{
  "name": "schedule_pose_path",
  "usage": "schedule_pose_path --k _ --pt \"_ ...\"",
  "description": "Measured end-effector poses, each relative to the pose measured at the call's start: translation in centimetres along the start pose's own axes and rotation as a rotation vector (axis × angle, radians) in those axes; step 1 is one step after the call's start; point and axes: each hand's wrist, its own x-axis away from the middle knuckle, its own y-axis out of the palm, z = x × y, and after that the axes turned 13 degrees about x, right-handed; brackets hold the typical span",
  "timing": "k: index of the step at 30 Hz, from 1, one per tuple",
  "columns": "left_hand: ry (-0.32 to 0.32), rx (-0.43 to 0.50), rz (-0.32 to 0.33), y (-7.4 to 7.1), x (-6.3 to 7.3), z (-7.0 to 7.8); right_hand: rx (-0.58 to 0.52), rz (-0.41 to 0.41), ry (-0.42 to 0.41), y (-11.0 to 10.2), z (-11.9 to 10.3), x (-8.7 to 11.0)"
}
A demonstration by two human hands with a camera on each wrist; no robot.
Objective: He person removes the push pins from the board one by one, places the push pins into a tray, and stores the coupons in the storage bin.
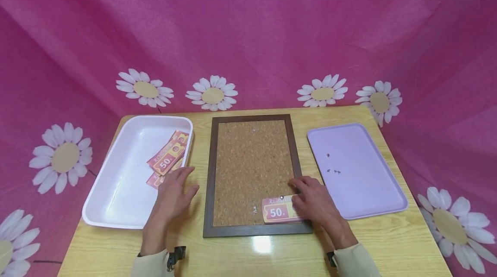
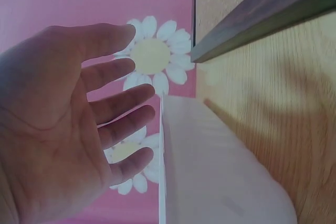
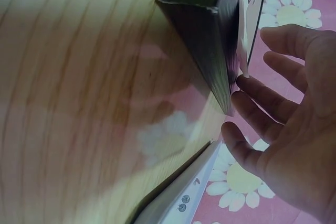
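A cork board [image 1: 252, 165] in a dark wooden frame lies between my hands. Near its lower right corner sits a red and yellow coupon [image 1: 276, 213] printed "50", with a pushpin [image 1: 281, 197] at its upper edge. My right hand [image 1: 312, 199] overlaps the coupon's right end and the frame's right side. In the right wrist view its fingers [image 3: 262, 95] are spread and loosely bent beside the frame, gripping nothing. My left hand [image 1: 174, 195] hovers at the right rim of a white tub [image 1: 116, 182], fingers apart and nothing held. Several similar coupons [image 1: 167, 160] lie inside that tub.
On the right is a purple tray [image 1: 361, 173] with several small pins [image 1: 335, 171] towards its left side. The wooden table [image 1: 233, 259] carries everything. A pink curtain with daisies [image 1: 248, 39] surrounds its back and sides.
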Motion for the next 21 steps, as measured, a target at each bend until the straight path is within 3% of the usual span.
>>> schedule_pose_path --k 9,14,21 --pt "0.044 -0.017 0.022 1.3 -0.2 1.1 0.0 0.014 -0.024 0.0 -0.4 -0.1" --pt "0.018 -0.025 -0.038 2.5 -0.3 1.7 0.009 0.007 -0.024 0.3 -0.8 -0.1" --pt "0.015 -0.064 -0.117 4.5 -0.2 3.1 0.039 0.088 -0.119 0.7 -1.6 -0.1"
